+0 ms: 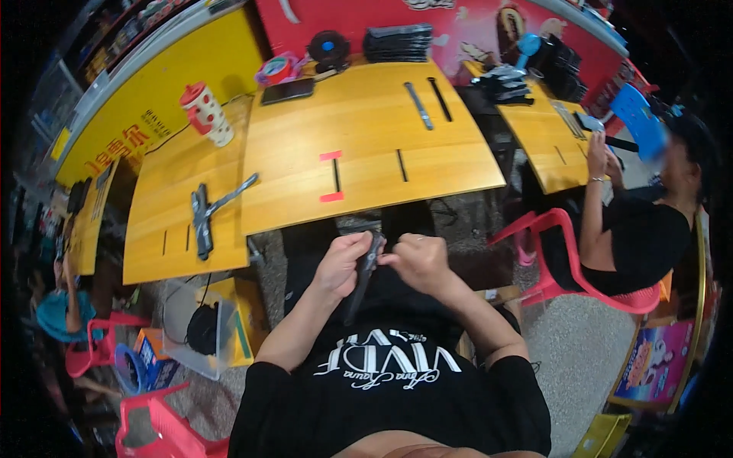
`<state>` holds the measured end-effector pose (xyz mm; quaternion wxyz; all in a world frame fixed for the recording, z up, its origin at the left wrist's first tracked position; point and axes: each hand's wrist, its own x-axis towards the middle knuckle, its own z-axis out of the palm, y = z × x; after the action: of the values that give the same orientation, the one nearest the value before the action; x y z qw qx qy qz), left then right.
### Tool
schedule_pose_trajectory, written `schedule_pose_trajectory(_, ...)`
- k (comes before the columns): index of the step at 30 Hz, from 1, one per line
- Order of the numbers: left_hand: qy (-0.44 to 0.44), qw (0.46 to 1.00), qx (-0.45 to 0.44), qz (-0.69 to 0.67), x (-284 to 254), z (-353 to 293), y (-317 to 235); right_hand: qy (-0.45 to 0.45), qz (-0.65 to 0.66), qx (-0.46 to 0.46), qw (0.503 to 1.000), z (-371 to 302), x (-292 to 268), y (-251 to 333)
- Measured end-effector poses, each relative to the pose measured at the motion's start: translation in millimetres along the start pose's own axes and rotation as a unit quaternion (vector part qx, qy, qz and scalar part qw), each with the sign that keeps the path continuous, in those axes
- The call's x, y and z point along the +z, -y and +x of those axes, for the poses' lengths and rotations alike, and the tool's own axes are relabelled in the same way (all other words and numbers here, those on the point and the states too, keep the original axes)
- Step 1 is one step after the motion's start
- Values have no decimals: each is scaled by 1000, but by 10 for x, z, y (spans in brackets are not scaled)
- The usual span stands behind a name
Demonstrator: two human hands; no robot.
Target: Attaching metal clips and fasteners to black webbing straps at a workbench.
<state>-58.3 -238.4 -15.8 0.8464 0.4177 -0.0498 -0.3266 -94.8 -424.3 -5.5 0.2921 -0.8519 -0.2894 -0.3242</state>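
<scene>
My left hand is closed around a long, dark flat strip, which hangs at a slant in front of my shirt, just off the table's near edge. Close beside it, my right hand has its fingers curled in, the thumb pointing at the strip's upper part. Whether that hand pinches a bit of it is hidden by the fingers. Before me on the yellow wooden table are a black line between two pieces of red tape and another short black line. Farther back lie a grey strap and a black strap.
A black tablet-like slab, tape rolls, a black reel and stacked dark packets line the back. On the left table stand a tumbler and dark straps. Another person sits on a red chair at right.
</scene>
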Motion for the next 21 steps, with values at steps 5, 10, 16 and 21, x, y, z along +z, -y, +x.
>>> schedule_pose_trajectory(5, 14, 1000, -6, 22, -61, -40, -3, 4, 129, 92, 987, 197, -104, -33)
schedule_pose_trajectory(10, 24, 998, 19, 58, -86, -102, 61, 118, -6, -31, 992, 353, -117, 40)
schedule_pose_trajectory(16, -3, 998, 37, 50, -169, -174, 40, 109, -30, -92, 989, 319, 33, 151)
schedule_pose_trajectory(21, -19, 999, 43, 8, -117, -188, -23, 125, -56, -130, 982, 340, 105, 251)
